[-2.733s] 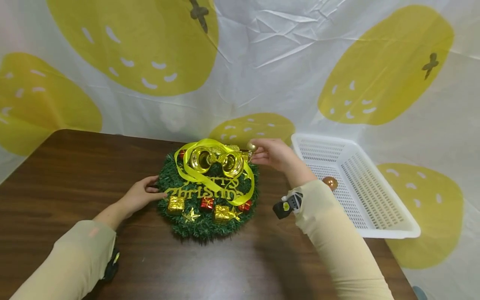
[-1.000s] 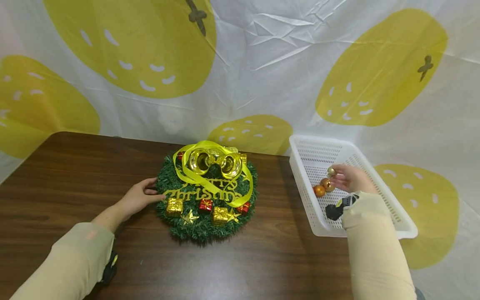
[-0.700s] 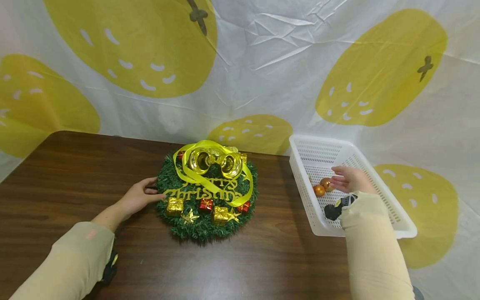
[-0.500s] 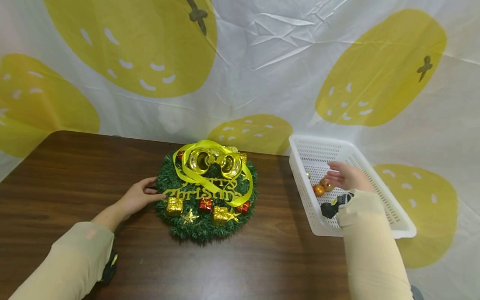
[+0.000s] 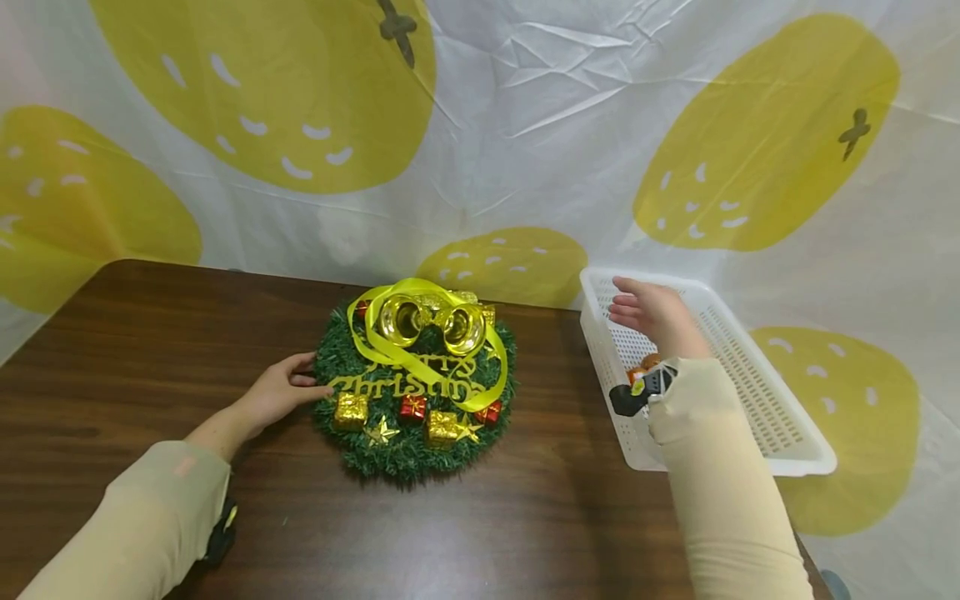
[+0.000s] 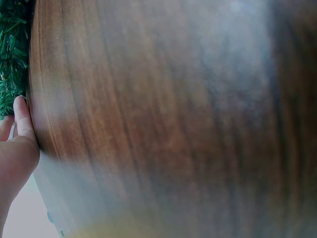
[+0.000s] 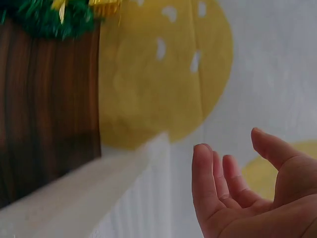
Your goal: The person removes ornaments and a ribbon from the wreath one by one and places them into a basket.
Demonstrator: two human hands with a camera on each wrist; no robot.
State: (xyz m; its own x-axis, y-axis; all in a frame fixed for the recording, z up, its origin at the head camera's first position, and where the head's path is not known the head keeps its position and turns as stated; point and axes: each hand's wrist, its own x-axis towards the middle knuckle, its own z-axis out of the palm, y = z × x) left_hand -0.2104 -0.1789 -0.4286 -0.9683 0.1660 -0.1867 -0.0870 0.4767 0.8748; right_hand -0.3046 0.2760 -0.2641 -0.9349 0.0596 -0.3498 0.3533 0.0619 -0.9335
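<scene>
A green Christmas wreath (image 5: 408,467) lies on the table, with gold lettering, gift boxes and stars. Two gold bells (image 5: 462,330) and a yellow ribbon (image 5: 491,397) top it. My left hand (image 5: 273,397) holds the wreath's left edge, thumb on the rim; the left wrist view shows the thumb (image 6: 23,119) against the green tinsel. My right hand (image 5: 651,310), holding nothing, hovers over the back left of a white plastic basket (image 5: 810,463). Its fingers are loosely bent and apart from the thumb (image 7: 275,148). Orange ball ornaments (image 5: 649,362) in the basket are partly hidden by the right wrist.
The brown wooden table (image 5: 172,350) ends at a white curtain (image 5: 525,125) printed with yellow fruit. The basket stands to the wreath's right, by the table's right edge. A black camera (image 5: 628,400) sits on the right wrist.
My right hand carried a small gold ball from the wreath's upper right into the basket and let it go. Since then it has moved up and left, fingers free. The left hand stays put.
</scene>
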